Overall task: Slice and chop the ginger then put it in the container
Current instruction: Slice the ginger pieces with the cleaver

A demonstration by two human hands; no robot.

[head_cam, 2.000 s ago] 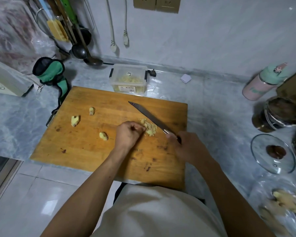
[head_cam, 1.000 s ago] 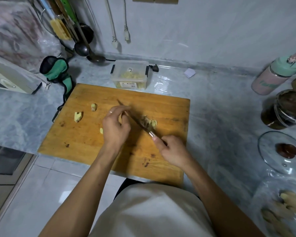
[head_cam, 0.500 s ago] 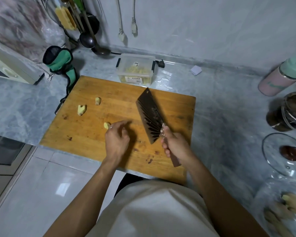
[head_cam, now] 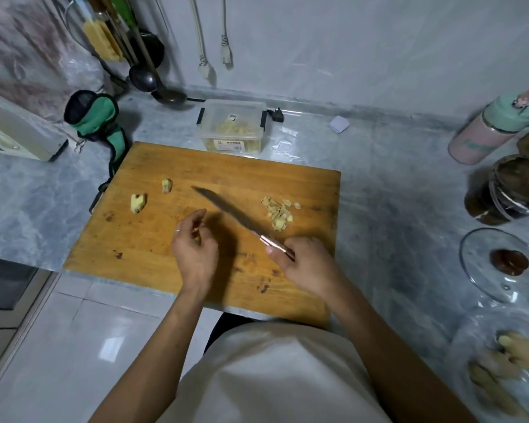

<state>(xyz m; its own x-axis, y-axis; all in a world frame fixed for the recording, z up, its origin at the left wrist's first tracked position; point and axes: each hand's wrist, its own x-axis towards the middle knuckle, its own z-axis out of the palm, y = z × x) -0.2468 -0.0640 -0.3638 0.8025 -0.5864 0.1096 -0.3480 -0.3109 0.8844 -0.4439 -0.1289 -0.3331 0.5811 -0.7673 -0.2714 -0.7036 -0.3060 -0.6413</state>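
Wooden board (head_cam: 153, 239), right grip (head_cam: 306, 264) clasping knife (head_cam: 226, 212), left grip (head_cam: 194, 245) loosely curled, holding nothing

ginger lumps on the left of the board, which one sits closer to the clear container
The smaller ginger lump, farther back on the cutting board; the bigger lump lies nearer the left edge, farther from the container.

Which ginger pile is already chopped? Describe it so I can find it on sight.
Start at the wooden board in the middle of the counter. On its right side, just beyond the right hand holding the knife, lies the chopped ginger. It is a loose heap of small bits, unlike the two whole chunks at the left.
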